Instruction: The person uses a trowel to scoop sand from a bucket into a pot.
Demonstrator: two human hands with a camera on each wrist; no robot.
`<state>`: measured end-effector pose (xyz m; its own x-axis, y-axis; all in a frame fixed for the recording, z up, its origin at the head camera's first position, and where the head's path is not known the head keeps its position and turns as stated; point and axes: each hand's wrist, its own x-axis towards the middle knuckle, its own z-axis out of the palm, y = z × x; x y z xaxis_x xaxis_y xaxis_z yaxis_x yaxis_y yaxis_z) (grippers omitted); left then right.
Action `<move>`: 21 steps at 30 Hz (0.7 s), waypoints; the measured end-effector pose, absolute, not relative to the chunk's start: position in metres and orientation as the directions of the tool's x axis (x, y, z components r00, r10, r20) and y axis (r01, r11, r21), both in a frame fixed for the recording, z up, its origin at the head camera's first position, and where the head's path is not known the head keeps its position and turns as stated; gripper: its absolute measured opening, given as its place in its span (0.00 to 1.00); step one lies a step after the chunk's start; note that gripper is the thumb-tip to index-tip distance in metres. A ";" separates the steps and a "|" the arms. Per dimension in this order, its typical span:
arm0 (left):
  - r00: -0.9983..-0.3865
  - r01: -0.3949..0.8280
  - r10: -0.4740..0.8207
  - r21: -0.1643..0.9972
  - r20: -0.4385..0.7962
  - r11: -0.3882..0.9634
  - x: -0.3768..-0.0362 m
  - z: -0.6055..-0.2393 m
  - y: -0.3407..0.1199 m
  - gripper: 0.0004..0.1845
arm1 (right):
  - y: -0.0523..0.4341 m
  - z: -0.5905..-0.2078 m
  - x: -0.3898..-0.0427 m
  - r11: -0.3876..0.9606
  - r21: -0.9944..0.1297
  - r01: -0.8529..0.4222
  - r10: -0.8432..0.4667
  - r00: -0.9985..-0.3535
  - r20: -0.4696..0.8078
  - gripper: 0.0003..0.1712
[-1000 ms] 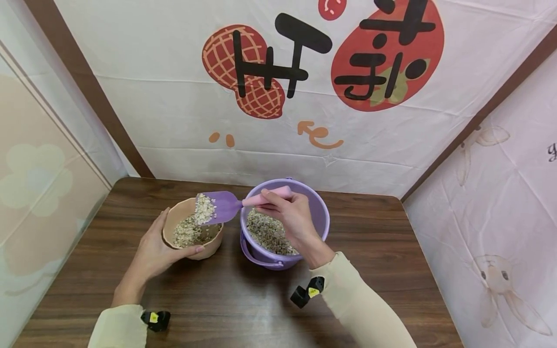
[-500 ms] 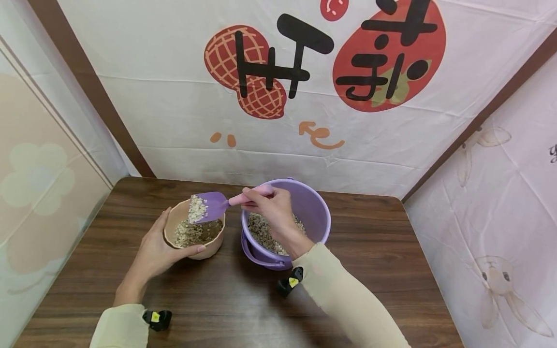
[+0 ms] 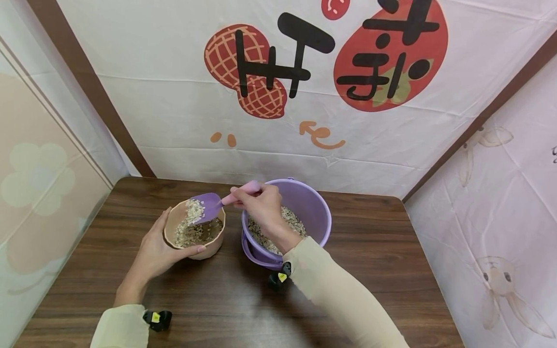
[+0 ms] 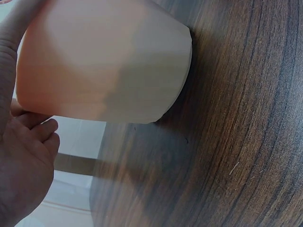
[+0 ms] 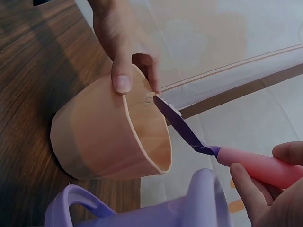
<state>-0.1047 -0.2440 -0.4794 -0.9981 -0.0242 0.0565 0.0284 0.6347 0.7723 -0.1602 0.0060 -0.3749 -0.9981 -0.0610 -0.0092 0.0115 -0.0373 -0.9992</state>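
My left hand (image 3: 152, 249) holds a peach flower pot (image 3: 212, 249) by its rim, thumb on the near side and fingers round the left side. Pale grainy pebbles (image 3: 189, 235) lie inside the pot. My right hand (image 3: 263, 209) grips the pink handle of a small shovel (image 3: 211, 207) with a purple blade. That blade is over the pot's opening, tilted, and grains slide off its tip into the pot. In the right wrist view the shovel (image 5: 182, 126) slants down to the pot's mouth (image 5: 90, 132), near my left hand (image 5: 125, 52).
Right of the pot stands a purple bucket (image 3: 319, 217), part filled with the same grains (image 3: 292, 221), its handle (image 3: 261, 263) hanging at the front. My right forearm crosses over it. A dark wooden table (image 3: 226, 309) carries everything, with printed cloth (image 3: 191, 164) behind.
My right hand has moved left with the shovel, bringing the blade further over the pot. The blade has tilted and grains now fall from it. My left hand and the pot stay put.
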 end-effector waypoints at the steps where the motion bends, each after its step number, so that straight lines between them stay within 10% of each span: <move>1: -0.998 0.029 -0.023 0.772 0.057 0.635 -0.105 -0.479 -0.244 0.74 | 0.005 -0.375 -0.161 -0.030 -0.999 0.012 -0.059 -0.998 -0.010 0.06; 21: -0.999 0.005 -0.026 0.767 0.029 0.641 -0.104 -0.478 -0.243 0.75 | 0.010 -0.377 -0.159 0.335 -0.937 -0.098 0.003 -0.994 0.106 0.08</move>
<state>-0.1036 -0.2430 -0.4785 -0.9993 -0.0259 0.0287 0.0054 0.6414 0.7672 -0.1594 0.0102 -0.3765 -0.9944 0.0030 0.1056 -0.0985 0.3347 -0.9372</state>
